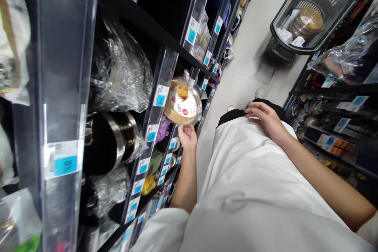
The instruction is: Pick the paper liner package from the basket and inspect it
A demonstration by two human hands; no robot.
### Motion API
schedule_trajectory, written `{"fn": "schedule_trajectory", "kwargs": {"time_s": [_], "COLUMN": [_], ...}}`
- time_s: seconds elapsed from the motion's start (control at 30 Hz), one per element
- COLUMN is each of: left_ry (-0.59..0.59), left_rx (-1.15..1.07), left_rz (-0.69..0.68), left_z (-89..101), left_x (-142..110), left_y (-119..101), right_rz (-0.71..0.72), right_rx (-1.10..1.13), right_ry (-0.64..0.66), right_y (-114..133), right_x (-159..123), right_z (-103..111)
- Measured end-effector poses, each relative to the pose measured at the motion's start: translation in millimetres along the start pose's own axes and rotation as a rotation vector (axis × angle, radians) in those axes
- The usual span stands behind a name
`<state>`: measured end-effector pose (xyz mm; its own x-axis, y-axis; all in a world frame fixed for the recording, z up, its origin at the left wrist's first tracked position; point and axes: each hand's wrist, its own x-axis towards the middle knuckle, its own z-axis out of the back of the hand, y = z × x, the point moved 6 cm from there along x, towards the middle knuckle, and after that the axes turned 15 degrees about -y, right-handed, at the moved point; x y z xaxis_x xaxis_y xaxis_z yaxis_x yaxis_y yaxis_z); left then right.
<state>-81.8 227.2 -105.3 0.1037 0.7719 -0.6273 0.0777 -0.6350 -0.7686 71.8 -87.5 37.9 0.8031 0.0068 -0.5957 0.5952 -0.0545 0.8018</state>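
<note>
**writing:** blue price tags (161, 95) run along the clear shelf edges; their small print is too blurred to read with confidence
**package label:** a round white label (185, 109) on the package shows a red circular logo, with a pixelated patch above it; its other print cannot be read
**thing's place:** a round clear-wrapped package (174, 104) with a tan rim stands tilted at the front of a black shelf (147, 23), just above the person's left hand
**left hand:** the left hand (187, 137) reaches up from beside the body, fingers partly curled, the fingertips touching the package's lower rim; whether it has a firm grip cannot be told
**right hand:** the right hand (264, 120) lies across the waist, fingers loosely open, resting on a white top (251, 181) and a black waistband (233, 115), holding nothing
**on the shelves:** a black and steel pot (109, 141) sits beside bagged goods in clear plastic (121, 71); a purple item (162, 129) lies just below the package
**further off:** a grey shopping basket (313, 8) holds a round tan package (307, 21) on the pale tiled floor (251, 59)
</note>
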Motion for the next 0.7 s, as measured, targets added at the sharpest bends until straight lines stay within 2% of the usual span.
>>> {"fn": "schedule_trajectory", "kwargs": {"time_s": [0.1, 0.2, 0.33, 0.47, 0.57, 0.7], "left_ry": [0.082, 0.18, 0.303, 0.374, 0.35, 0.224], "left_rx": [0.044, 0.099, 0.193, 0.187, 0.041, -0.007], "left_rz": [0.032, 0.052, 0.093, 0.051, 0.07, 0.276], "left_z": [4.4, -0.8, -21.0, -46.1, -53.9, -49.2], "left_x": [-18.8, -28.0, -27.8, -24.5, -32.4, -70.7], "left_y": [6.5, 1.1, -10.9, -25.7, -32.4, -19.2], "right_rz": [0.033, 0.081, 0.12, 0.043, -0.019, -0.072], "right_rx": [-0.087, -0.184, -0.336, -0.473, -0.368, -0.135], "right_ry": [0.054, 0.082, 0.133, 0.127, 0.103, 0.05], "right_y": [0.8, 6.5, 14.0, 12.9, 12.9, 6.3], "right_x": [5.9, 16.7, 31.9, 41.7, 44.5, 43.9], "right_z": [-9.3, -20.9, -43.4, -60.3, -68.4, -77.7]}}
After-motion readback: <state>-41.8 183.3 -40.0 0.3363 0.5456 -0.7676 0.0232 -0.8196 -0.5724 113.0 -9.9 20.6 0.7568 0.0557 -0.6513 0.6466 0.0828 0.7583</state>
